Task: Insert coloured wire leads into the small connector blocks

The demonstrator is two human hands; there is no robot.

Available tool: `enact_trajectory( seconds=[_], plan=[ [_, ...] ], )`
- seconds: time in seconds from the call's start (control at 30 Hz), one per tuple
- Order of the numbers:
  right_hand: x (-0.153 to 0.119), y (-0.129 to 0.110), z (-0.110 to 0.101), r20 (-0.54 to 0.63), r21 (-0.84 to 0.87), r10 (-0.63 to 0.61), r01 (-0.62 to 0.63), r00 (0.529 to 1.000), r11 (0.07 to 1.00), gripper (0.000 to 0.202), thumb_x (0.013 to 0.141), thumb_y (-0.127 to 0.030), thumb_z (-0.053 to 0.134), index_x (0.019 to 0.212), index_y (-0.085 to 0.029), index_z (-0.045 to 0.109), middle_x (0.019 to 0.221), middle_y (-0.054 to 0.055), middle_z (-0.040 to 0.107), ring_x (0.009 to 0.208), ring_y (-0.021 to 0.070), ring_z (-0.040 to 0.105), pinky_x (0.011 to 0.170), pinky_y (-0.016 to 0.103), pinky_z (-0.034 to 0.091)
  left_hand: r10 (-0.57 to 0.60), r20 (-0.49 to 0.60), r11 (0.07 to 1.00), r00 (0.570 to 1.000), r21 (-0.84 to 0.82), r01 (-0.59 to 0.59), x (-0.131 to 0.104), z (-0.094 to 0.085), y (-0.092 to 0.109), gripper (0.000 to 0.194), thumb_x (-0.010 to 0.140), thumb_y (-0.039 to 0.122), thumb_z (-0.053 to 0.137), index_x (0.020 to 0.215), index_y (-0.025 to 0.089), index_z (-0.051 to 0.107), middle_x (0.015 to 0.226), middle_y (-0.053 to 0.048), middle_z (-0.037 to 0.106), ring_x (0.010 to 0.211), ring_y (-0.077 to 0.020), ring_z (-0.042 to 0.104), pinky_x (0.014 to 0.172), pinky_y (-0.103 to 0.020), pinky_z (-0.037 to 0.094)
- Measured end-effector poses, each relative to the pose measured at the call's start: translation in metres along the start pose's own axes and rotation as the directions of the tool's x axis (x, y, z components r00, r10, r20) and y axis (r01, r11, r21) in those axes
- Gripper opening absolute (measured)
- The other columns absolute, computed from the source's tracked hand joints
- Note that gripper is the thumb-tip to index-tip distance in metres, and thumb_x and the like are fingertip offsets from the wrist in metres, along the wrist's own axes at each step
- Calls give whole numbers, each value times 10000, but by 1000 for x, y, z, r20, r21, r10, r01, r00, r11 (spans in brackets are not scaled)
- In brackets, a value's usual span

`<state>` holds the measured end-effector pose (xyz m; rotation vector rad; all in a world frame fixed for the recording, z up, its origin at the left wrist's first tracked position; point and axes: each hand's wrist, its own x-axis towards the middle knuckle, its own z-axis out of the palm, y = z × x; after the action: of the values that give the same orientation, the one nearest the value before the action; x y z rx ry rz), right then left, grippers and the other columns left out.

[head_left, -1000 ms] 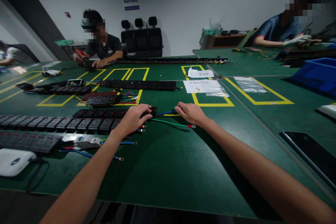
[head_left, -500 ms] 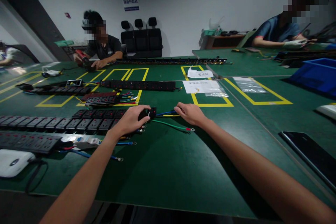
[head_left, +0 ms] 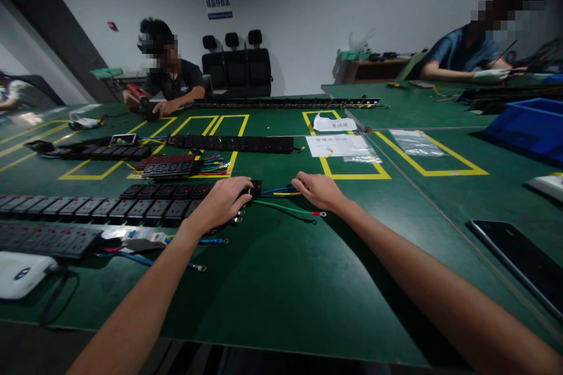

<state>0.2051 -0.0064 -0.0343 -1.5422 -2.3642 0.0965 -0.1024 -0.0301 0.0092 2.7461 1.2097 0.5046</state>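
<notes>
My left hand [head_left: 226, 194] is wrapped over the right end of a black socket strip [head_left: 255, 188], near the middle of the green table [head_left: 281, 281]. Blue and yellow wires [head_left: 279, 191] run from that end to the right, and my right hand [head_left: 314, 187] pinches their far ends, which its fingers hide. A green wire [head_left: 285, 207] with a red sleeve and a ring terminal sticks out below them, held by neither hand. More black socket strips [head_left: 138, 208] lie side by side to the left, partly behind my left hand and forearm.
A phone [head_left: 514, 258] and a blue bin [head_left: 532, 129] are at the right. A white device [head_left: 26, 275] with a cable sits front left. Papers [head_left: 334, 145] and further strips [head_left: 233, 143] lie beyond my hands. Two people [head_left: 169, 79] [head_left: 461, 55] work across the table.
The green wire's ring end has lifted slightly, its shadow now apart below it. Both hands stay almost in place.
</notes>
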Motion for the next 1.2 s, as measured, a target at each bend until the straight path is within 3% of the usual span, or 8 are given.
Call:
enact_trajectory(
  seconds=[0.23,0.57,0.93,1.2],
  plan=[
    [4,5,3,35,-2,15,-15,999,1000,424,1071,-507,317,953,-220,605,803,50,692,692,198,604,595,285,216,-70,-20,996,997,61,71,1,5,3,212,1036,300,486,1203,200,570,1314,-110,654,1249,-281,586,1061,-485,408],
    [4,11,5,-8,165,42,-40,999,985,442,1055,-535,309,891,-231,585,701,19,611,651,186,563,595,280,250,-94,-16,987,995,126,95,2,9,3,271,1049,312,420,1239,192,571,1324,-119,656,1249,-282,581,1026,-452,372],
    [7,18,2,-83,559,106,-42,991,828,489,1001,-586,368,851,-200,629,691,3,584,655,170,538,606,280,353,-76,-45,992,996,95,80,2,10,1,262,1039,319,435,1213,189,582,1279,-133,667,1238,-303,584,1043,-491,388],
    [7,20,3,-79,581,118,-50,990,812,536,998,-582,361,854,-182,688,661,7,581,627,164,532,603,284,355,-71,-16,994,997,80,72,4,5,6,247,1024,297,449,1202,178,572,1259,-135,659,1185,-298,602,1017,-478,440]
  ],
)
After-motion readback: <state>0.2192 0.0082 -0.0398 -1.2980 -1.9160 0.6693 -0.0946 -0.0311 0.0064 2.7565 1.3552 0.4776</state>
